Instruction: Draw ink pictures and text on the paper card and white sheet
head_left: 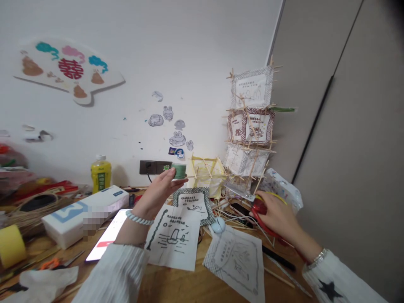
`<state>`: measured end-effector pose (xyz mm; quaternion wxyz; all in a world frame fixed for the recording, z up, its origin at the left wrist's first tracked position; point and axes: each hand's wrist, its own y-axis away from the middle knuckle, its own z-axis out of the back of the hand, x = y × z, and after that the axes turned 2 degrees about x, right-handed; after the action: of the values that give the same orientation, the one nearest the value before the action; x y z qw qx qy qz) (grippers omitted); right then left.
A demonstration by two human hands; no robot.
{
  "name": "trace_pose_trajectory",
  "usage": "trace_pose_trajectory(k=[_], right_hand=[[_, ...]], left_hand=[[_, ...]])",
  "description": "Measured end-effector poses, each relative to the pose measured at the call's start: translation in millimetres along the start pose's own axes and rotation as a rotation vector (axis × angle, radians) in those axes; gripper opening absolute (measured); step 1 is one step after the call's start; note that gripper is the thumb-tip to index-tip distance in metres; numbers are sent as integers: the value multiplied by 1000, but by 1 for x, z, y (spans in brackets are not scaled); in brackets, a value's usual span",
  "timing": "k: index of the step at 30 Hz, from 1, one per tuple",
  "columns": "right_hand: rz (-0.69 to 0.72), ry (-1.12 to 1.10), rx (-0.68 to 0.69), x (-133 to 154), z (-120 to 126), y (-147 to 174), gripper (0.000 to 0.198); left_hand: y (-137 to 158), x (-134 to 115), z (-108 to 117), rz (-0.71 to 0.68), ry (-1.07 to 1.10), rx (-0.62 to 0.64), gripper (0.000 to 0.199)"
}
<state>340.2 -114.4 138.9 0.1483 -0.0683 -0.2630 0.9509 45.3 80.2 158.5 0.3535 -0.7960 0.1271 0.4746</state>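
Note:
Raised over the desk, my left hand (164,184) grips a small green spool of thread (179,171) between thumb and fingers. My right hand (277,212) is closed around the red handles of a pair of scissors (259,207), whose blades point left toward the middle. Behind the hands stands a tall stack of stick frames (252,126) covered with drawn paper panels. A smaller yellow stick frame (208,174) is just right of the spool. Drawn paper sheets (179,259) lie on the desk beneath.
On the left are a tissue box (63,225), a bright phone or tablet screen (110,237), a yellow drink bottle (101,174), yellow tape (11,246) and orange-handled scissors (52,264). White cables (252,221) run across the right side. A plastic-wrapped pack (282,189) sits behind my right hand.

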Motion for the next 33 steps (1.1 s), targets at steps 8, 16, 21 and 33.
trace_pose_trajectory(k=[8,16,21,33], right_hand=[[73,-217,122,66,17,12,38],[28,-299,195,79,15,7,43],[25,-291,211,83,15,5,41],[-121,-155,197,78,18,-5,35]], left_hand=[[3,-4,-17,17,187,132,45],[5,-2,-24,13,220,187,46],[6,-1,-28,12,205,208,40],[-3,24,-23,154,232,154,32]])
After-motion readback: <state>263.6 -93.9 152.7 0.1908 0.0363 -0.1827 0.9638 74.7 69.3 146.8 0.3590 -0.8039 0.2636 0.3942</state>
